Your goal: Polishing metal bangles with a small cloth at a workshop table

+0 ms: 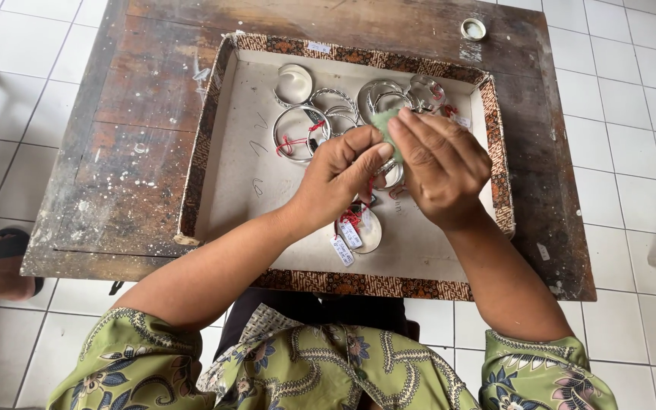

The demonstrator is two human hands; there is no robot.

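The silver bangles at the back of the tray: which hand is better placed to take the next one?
Probably the right hand. It holds only a pale green cloth and lies right beside the silver bangles. The left hand grips a bangle with tags hanging below.

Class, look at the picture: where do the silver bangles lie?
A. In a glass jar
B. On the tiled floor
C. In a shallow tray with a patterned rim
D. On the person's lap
C: the silver bangles lie inside the shallow tray with a patterned rim, which rests on the worn wooden table.
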